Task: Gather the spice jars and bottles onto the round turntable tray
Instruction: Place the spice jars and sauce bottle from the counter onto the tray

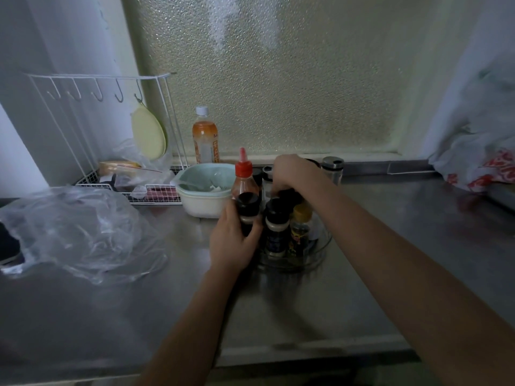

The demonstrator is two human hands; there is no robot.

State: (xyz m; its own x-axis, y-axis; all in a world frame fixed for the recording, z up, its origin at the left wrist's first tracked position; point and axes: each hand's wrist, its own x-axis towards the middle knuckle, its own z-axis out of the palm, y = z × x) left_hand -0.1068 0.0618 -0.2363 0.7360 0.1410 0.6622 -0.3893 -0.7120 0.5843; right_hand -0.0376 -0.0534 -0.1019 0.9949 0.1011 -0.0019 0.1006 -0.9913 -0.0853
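Observation:
A clear round turntable tray (320,247) sits mid-counter with several jars on it. My left hand (232,242) is wrapped around a black-capped spice jar (247,208) at the tray's left edge. Beside it stand another black-capped jar (276,221) and a yellow-capped jar (301,224). My right hand (295,174) reaches over the back of the tray, fingers down on a black-lidded jar (288,195). A red-capped sauce bottle (243,179) stands behind my left hand. A glass shaker with a metal top (333,168) stands behind the tray near the window sill.
A pale green bowl in a white bowl (203,190) stands just left of the tray. An orange drink bottle (205,136) is by the window. A crumpled clear plastic bag (75,232) lies at left, a wire rack (111,121) behind it, a bag (479,162) at far right.

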